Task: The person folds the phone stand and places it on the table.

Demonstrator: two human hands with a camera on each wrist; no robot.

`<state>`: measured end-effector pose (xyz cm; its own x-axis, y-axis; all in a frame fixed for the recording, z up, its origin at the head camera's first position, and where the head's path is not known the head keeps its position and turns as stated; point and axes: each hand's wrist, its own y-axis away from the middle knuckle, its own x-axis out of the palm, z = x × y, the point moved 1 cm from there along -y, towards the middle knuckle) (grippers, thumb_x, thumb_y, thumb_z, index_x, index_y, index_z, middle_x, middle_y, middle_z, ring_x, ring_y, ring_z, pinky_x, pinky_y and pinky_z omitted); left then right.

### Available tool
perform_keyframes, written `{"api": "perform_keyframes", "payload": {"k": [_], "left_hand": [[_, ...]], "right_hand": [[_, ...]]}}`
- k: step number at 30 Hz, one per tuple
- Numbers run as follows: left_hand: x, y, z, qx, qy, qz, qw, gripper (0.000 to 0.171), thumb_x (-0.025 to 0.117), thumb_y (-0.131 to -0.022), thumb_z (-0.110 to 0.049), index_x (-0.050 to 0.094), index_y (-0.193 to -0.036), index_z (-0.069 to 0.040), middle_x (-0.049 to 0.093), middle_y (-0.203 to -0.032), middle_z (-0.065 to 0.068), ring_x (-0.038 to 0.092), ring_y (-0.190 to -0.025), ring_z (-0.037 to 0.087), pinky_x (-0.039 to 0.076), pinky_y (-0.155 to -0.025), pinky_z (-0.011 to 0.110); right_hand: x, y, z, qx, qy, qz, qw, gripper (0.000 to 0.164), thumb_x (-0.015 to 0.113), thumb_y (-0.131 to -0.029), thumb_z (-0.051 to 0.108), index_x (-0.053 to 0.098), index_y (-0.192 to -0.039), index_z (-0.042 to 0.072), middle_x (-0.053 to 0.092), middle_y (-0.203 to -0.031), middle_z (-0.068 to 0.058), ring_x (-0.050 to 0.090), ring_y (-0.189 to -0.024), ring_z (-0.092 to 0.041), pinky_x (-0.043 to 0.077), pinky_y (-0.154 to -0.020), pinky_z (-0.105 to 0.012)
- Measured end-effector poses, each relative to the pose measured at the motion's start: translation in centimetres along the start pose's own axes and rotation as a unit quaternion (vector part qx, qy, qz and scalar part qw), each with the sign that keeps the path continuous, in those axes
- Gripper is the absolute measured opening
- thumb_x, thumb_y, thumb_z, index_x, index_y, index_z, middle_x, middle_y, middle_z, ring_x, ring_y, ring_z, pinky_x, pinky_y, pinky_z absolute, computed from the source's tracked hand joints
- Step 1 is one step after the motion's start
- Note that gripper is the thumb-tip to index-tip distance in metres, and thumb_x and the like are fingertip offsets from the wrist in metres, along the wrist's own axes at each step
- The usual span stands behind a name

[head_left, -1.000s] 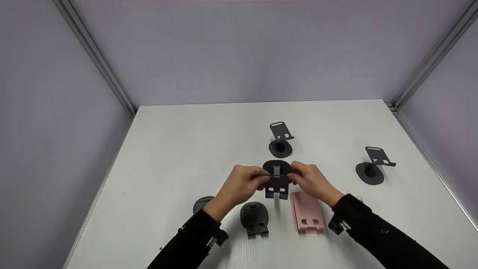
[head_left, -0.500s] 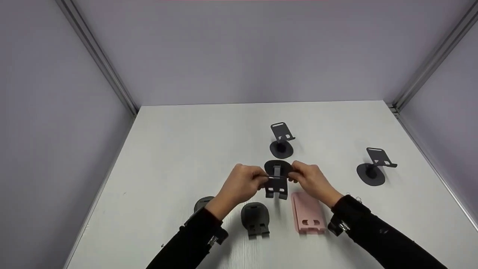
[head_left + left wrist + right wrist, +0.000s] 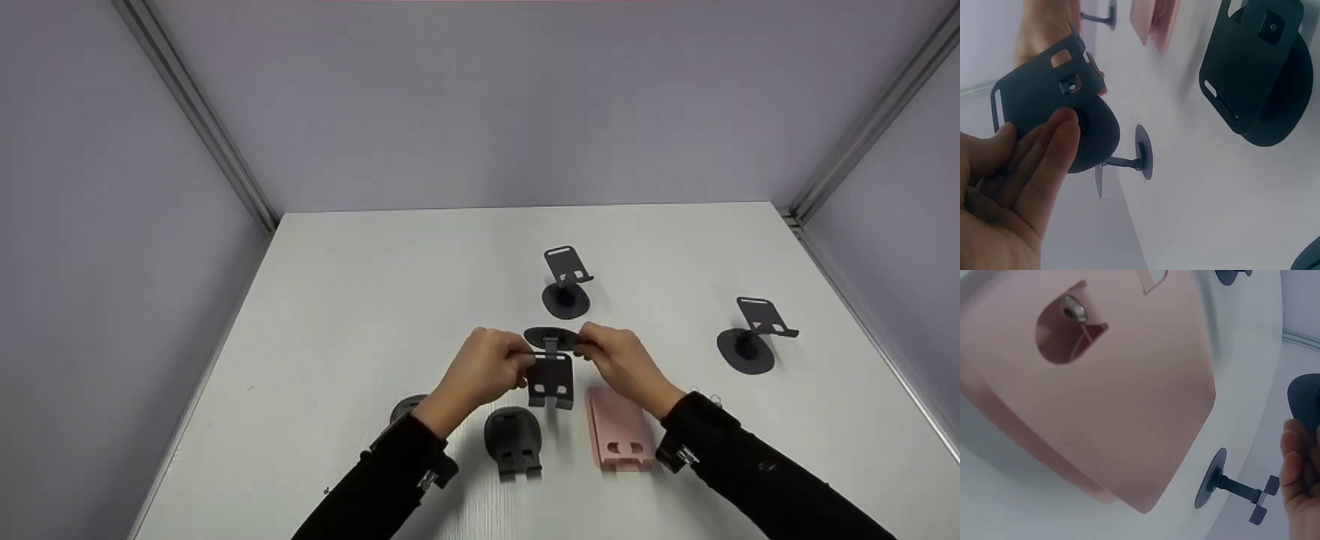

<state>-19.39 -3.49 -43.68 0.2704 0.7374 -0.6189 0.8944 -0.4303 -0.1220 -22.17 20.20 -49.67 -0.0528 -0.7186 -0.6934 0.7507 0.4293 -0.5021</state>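
2 hands (image 3: pixel 484 367), white tabletop (image 3: pixel 360 300), grey walls (image 3: pixel 480 105)

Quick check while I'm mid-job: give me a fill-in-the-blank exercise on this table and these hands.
1. The left hand pinches the plate of the held stand, while the ____ hand grips its round base.
2. The folded stand nearest the right sleeve is coloured ____.
3. Besides the held stand, ____ unfolded stands stand on the table.

Missing words: right; pink; two.
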Motion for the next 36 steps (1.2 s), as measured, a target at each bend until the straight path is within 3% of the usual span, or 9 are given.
{"api": "perform_keyframes", "payload": {"k": [7, 13, 22, 27, 36], "left_hand": [[0.0, -0.2, 0.8, -0.075, 0.076, 0.018, 0.9941, 0.01, 0.07, -0.093, 0.001, 0.077, -0.087, 0.003, 0.071, -0.068, 0.011, 0.068, -0.054, 0.018, 0.056, -0.051, 0.025], [-0.1, -0.1, 1.3, -0.137, 0.138, 0.018, 0.9808, 0.009, 0.071, -0.093, -0.001, 0.077, -0.089, 0.004, 0.071, -0.066, 0.011, 0.069, -0.053, 0.018, 0.059, -0.052, 0.03], [-0.2, -0.2, 1.9, -0.203, 0.2, -0.001, 0.9585, 0.011, 0.074, -0.092, -0.004, 0.076, -0.088, 0.006, 0.071, -0.068, 0.015, 0.065, -0.047, 0.014, 0.059, -0.051, 0.031], [-0.3, -0.2, 1.8, -0.218, 0.218, 0.002, 0.9515, 0.012, 0.075, -0.091, -0.006, 0.075, -0.086, 0.006, 0.072, -0.071, 0.019, 0.063, -0.044, 0.014, 0.058, -0.05, 0.031], [-0.3, -0.1, 1.9, -0.214, 0.212, 0.002, 0.9536, 0.013, 0.075, -0.091, -0.007, 0.075, -0.083, 0.004, 0.073, -0.07, 0.016, 0.062, -0.042, 0.012, 0.057, -0.048, 0.029]], "right_hand": [[0.2, -0.2, 0.7, -0.057, 0.037, -0.016, 0.998, 0.016, 0.075, -0.087, -0.003, 0.064, -0.087, 0.008, 0.06, -0.074, 0.001, 0.05, -0.066, -0.008, 0.043, -0.058, -0.025], [0.3, -0.4, 1.2, -0.09, 0.042, -0.026, 0.995, 0.017, 0.075, -0.087, -0.005, 0.065, -0.088, 0.008, 0.062, -0.076, 0.0, 0.053, -0.068, -0.009, 0.046, -0.059, -0.026], [0.3, -0.7, 1.7, -0.121, 0.043, -0.04, 0.991, 0.019, 0.075, -0.086, -0.008, 0.065, -0.087, 0.008, 0.062, -0.075, -0.001, 0.053, -0.068, -0.01, 0.044, -0.062, -0.022], [0.2, -0.7, 1.7, -0.134, 0.041, -0.052, 0.989, 0.02, 0.075, -0.085, -0.009, 0.065, -0.088, 0.007, 0.063, -0.077, 0.001, 0.055, -0.069, -0.01, 0.045, -0.063, -0.022], [0.3, -0.7, 1.7, -0.14, 0.045, -0.052, 0.988, 0.02, 0.076, -0.085, -0.008, 0.064, -0.088, 0.008, 0.062, -0.076, 0.002, 0.054, -0.068, -0.009, 0.044, -0.061, -0.022]]}}
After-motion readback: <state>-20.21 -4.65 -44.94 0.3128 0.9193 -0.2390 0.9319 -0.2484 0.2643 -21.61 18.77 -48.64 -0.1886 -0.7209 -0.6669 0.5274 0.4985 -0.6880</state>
